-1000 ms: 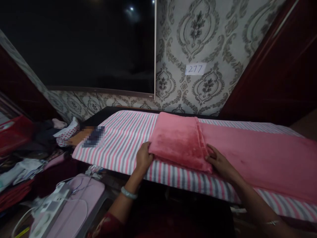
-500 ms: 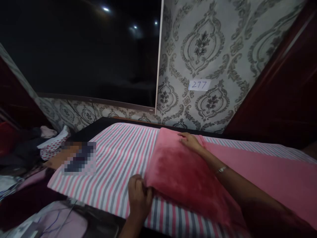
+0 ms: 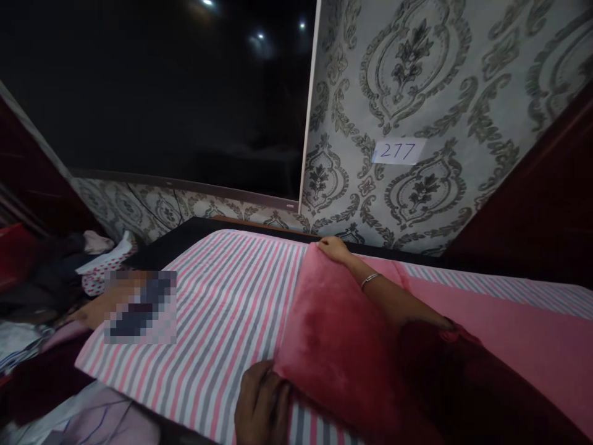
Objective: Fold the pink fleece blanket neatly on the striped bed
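A pink plush blanket lies folded on a striped pink, grey and white sheet that covers a table. My left hand pinches the blanket's near left corner at the table's front edge. My right hand reaches across the blanket and grips its far left corner, close to the wall. A thin bangle sits on my right wrist. The rest of the pink blanket spreads out flat to the right.
A patterned wall carries a paper label reading 277, beside a large dark screen. A heap of clothes lies at the left. A blurred-out patch sits on the sheet's left end. Dark red panels flank both sides.
My right hand left the blanket's near right corner and reached over to its far left corner. My left hand kept its hold on the near corner. The view moved closer and lower.
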A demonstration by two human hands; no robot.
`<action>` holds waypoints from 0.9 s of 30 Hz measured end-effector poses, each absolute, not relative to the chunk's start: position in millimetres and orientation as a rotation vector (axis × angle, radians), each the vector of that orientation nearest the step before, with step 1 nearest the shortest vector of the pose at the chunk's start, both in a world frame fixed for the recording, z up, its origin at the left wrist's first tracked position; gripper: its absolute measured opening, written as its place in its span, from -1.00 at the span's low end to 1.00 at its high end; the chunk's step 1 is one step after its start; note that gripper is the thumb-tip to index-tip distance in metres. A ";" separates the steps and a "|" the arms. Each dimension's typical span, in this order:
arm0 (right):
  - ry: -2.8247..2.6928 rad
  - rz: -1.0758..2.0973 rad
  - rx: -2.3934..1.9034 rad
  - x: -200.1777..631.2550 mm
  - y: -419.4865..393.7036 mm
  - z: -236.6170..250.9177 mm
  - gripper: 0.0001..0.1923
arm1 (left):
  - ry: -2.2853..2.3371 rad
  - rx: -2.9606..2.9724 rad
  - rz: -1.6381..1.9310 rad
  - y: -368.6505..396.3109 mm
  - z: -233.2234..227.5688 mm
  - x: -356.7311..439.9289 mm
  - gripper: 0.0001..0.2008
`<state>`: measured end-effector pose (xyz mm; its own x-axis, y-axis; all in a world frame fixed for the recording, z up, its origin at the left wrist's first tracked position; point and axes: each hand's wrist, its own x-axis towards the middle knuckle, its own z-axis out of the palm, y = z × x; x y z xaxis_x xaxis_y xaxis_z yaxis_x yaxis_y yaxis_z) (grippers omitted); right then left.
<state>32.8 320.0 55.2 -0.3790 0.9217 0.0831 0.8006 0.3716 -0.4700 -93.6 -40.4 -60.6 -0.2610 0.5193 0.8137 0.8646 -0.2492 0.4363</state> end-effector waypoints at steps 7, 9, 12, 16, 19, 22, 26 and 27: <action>-2.367 0.550 -1.573 28.6 329.4 57.2 -0.55 | -1.711 -1.680 -1.478 -41.8 -55.5 -90.6 -0.76; -2.389 0.557 -1.563 27.3 330.4 57.7 -0.56 | -1.715 -1.661 -1.477 -40.4 -54.4 -87.2 -0.72; -2.408 0.538 -1.546 23.5 329.4 58.5 -0.63 | -1.744 -1.644 -1.425 -37.0 -54.6 -83.5 -0.69; -2.393 0.503 -1.557 18.4 325.4 58.3 -0.72 | -1.832 -1.588 -1.380 -31.0 -51.7 -83.7 -0.75; -2.346 0.483 -1.577 17.5 324.5 57.6 -0.70 | -1.804 -1.609 -1.377 -28.9 -44.2 -85.3 -0.83; -2.269 0.459 -1.616 19.0 328.7 57.5 -0.69 | -1.776 -1.622 -1.428 -34.5 -39.7 -84.5 -0.82; -2.157 0.441 -1.674 22.3 336.3 55.2 -0.67 | -1.821 -1.605 -1.528 -50.7 -49.4 -83.6 -0.79; -2.145 0.450 -1.674 22.8 337.0 53.6 -0.67 | -1.843 -1.602 -1.549 -54.0 -53.3 -84.0 -0.79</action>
<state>22.8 337.0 53.6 -0.2171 0.9710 0.1005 0.8489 0.2386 -0.4716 -84.0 -54.0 -53.3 -0.3648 0.5629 0.7417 0.8274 -0.1694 0.5355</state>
